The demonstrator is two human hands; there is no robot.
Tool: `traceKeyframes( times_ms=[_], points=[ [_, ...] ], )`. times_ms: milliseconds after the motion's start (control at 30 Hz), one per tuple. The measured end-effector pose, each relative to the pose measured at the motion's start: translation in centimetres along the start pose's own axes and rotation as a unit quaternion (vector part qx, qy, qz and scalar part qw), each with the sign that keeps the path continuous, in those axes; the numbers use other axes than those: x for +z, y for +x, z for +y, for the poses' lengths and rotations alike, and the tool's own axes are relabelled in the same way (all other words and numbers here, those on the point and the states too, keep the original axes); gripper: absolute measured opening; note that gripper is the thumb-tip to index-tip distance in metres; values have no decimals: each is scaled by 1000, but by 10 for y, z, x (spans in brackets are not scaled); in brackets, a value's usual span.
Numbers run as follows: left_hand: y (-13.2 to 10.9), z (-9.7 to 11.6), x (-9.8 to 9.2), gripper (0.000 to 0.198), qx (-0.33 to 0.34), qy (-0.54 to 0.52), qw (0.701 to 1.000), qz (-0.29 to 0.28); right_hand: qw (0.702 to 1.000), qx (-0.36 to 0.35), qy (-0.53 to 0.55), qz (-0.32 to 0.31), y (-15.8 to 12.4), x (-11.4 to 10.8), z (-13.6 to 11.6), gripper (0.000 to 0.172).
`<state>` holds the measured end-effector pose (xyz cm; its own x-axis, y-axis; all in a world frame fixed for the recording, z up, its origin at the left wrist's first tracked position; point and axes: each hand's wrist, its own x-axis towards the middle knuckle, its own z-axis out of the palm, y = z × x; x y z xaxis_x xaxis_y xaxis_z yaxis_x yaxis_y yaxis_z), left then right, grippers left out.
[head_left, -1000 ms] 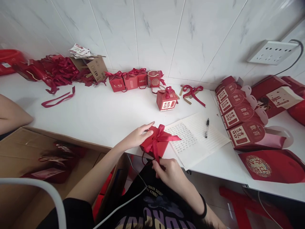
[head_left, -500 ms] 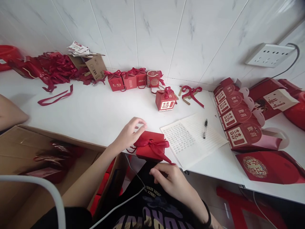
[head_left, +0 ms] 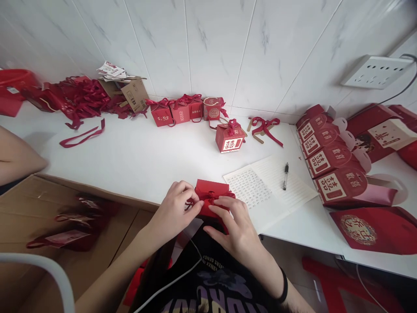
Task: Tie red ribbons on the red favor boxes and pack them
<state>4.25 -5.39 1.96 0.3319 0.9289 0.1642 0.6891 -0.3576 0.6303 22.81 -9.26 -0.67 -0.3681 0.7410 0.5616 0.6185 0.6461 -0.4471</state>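
Note:
A red gift box (head_left: 212,186) with a dark red ribbon bow (head_left: 211,196) stands at the near edge of the white table. On its left side my left hand (head_left: 180,208) is closed, thumb and forefinger pinching at the bow's left loop. My right hand (head_left: 237,224) curves around the box's near right corner. Its fingertips lie on the bow and its thumb is at the front, apart from the fingers. The fingers hide most of the box front and the ribbon tails. Behind stands another tied box with a label, a small red candy box (head_left: 230,138).
An open notebook (head_left: 276,184) with a pen (head_left: 286,176) lies right of my hands. Red boxes (head_left: 332,187) line the right side. Tied boxes (head_left: 179,111) and a ribbon pile (head_left: 91,98) stand along the wall. A cardboard carton (head_left: 65,187) is at left, near another person's elbow (head_left: 21,152).
My right hand has come up from in front of the box onto its bow. My left hand has moved in and closed at the loop. The view has shifted slightly.

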Motion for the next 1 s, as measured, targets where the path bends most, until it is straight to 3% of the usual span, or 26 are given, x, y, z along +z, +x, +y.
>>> traceKeyframes(
  times_ms=[100, 400, 500, 600, 800, 933, 1000],
  points=[
    [2, 1, 0, 6, -3, 13, 1000, 8, 999, -4, -38, -9, -4, 8, 0, 25],
    [3, 5, 5, 13, 4, 53, 999, 3, 999, 8, -44, 7, -6, 12, 3, 17],
    [-2, 15, 4, 8, -56, 6, 998, -33, 999, 3, -40, 16, -6, 12, 1, 14],
    [-5, 23, 1, 9, -118, -81, 985, -100, 997, -9, -41, 64, -7, 17, -4, 10],
    [-4, 21, 1, 14, -129, -208, 956, -165, 989, -29, -66, 127, -13, 35, -13, 8],
    [-6, 21, -1, 14, -128, -175, 964, -154, 988, -19, -71, 139, -16, 40, -11, 11],
    [-6, 21, -2, 17, -108, -80, 988, -75, 989, -36, -55, 133, -18, 40, -9, 14]
  ],
)
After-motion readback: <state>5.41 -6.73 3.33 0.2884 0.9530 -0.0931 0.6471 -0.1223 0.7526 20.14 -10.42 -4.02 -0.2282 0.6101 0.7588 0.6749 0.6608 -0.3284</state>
